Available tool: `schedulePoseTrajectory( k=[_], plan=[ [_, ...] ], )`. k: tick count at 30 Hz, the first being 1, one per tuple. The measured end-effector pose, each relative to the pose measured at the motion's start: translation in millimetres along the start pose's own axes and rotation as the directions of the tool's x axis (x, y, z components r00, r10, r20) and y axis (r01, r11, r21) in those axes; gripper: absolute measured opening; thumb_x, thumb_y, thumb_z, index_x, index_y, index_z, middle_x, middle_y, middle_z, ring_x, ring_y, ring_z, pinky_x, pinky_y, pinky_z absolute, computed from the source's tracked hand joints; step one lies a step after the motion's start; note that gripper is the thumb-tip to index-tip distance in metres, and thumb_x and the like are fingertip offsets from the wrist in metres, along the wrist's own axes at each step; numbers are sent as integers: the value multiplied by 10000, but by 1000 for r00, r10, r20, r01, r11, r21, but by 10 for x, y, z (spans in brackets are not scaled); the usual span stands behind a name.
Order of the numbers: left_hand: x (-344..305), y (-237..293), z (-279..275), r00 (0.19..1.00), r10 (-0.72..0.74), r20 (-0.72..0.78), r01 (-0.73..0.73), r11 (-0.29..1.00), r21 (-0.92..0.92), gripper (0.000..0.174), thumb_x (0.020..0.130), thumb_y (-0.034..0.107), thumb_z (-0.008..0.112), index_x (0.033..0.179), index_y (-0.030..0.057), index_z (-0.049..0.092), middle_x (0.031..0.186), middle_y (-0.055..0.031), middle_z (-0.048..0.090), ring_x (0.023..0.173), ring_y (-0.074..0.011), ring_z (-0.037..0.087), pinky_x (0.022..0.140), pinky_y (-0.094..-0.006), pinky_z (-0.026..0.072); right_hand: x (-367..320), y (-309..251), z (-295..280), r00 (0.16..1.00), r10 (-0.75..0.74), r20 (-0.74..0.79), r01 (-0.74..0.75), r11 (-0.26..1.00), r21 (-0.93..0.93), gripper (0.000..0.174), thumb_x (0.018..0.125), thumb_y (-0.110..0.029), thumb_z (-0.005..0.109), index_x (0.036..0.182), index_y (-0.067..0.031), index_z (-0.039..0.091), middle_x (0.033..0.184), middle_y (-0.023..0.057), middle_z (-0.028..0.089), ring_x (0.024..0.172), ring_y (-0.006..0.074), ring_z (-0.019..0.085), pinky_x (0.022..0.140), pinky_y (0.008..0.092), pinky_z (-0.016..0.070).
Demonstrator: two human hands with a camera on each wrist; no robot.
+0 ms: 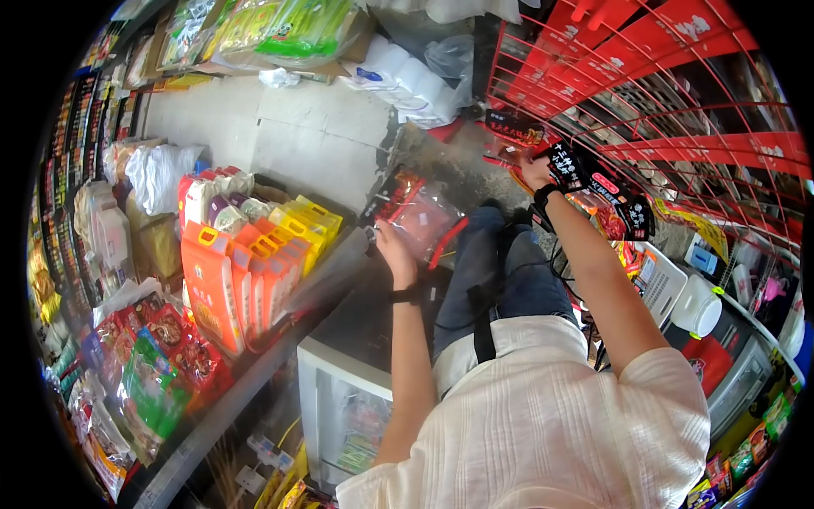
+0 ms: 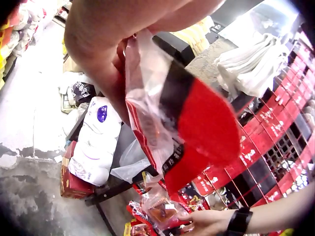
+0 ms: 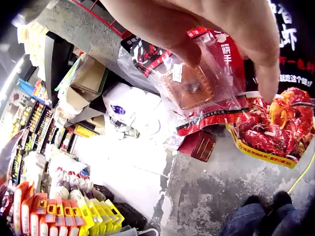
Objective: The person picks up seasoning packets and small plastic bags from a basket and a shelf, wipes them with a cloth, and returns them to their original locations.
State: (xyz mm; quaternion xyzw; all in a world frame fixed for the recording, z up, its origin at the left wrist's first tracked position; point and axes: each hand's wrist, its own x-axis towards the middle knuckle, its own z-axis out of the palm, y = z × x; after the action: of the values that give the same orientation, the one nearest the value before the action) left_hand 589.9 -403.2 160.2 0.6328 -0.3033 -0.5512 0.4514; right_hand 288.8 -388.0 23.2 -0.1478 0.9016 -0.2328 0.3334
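Observation:
My left hand [image 1: 397,253] grips the edge of a clear plastic food packet [image 1: 424,222] with red and black print. In the left wrist view this packet [image 2: 197,118] hangs below the curled fingers, its red end toward the rack. The right hand [image 1: 536,173] is at the red wire rack, among hanging packets. Seen from the right wrist, its thumb lies on a clear hot pot seasoning packet [image 3: 192,86] with a brown block inside, and a finger reaches down over a crayfish-picture packet [image 3: 273,128]. The packet sits between thumb and fingers.
The red wire rack [image 1: 644,64] rises at the right, with black packets [image 1: 606,195] hanging along it. Orange and yellow bags [image 1: 254,267] stand at left. White wrapped paper rolls [image 1: 407,81] lie ahead, and a white drawer cabinet [image 1: 339,399] is beside the left arm.

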Motion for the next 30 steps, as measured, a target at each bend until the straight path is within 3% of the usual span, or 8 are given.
schedulePoseTrajectory(
  k=[2,5,7,13,15,19,24,30],
  plan=[
    [-31,72,120,997,23,73,-27,998,52,332,937,343,351,942,45,499,852,-22,552,740,-93,518,641,-227,419,-13,-11,11,996,84,-26,-85,996,-39,767,678,-465,649,1104,101,356,999,289,540,983,377,531,823,427,412],
    [-144,159,308,993,-32,113,8,978,209,343,929,362,371,834,57,495,688,35,428,599,-48,373,511,-225,309,-334,-101,-173,748,-432,504,280,894,350,553,807,-337,579,1145,54,384,1019,178,575,958,238,563,791,327,441],
    [-159,145,437,981,-22,195,-32,963,267,356,928,361,373,806,48,493,666,47,403,604,-44,346,516,-223,292,-758,-433,-442,597,-401,694,-25,856,516,477,809,-302,603,1161,-31,429,1005,86,583,945,157,541,785,289,426],
    [-167,-18,684,869,-23,494,-170,924,343,371,932,344,364,850,13,509,722,22,478,651,-58,392,568,-226,343,-1038,-711,-514,587,-479,653,-126,743,657,335,779,-254,650,1013,-44,534,944,-2,583,846,87,538,725,231,419],
    [-108,-111,702,890,-80,448,-138,891,432,360,934,324,361,871,12,528,745,4,504,667,-67,411,578,-222,361,-987,-707,-517,600,-478,642,-206,683,701,266,759,-170,669,963,-44,555,881,-18,590,793,79,549,704,222,422],
    [-145,-46,712,925,-195,327,145,975,171,291,914,209,410,1128,13,410,1015,-107,561,835,-174,565,700,-274,462,-591,-496,-354,911,-279,305,-140,486,863,143,723,-71,681,840,-30,610,820,19,625,703,96,560,636,258,436],
    [-64,-47,511,887,-210,411,137,970,200,291,900,119,383,1172,17,365,1094,-133,536,949,-251,569,754,-336,486,-36,-486,-316,990,-135,43,30,493,870,121,732,-41,655,841,5,633,786,44,638,632,129,562,599,292,436],
    [-65,-88,296,877,-321,358,215,928,305,265,898,90,349,1143,12,413,1079,-131,548,941,-249,573,779,-337,482,247,-477,-136,992,45,-122,29,837,546,230,672,-155,719,809,13,643,735,63,645,621,128,571,585,294,428]
  ],
)
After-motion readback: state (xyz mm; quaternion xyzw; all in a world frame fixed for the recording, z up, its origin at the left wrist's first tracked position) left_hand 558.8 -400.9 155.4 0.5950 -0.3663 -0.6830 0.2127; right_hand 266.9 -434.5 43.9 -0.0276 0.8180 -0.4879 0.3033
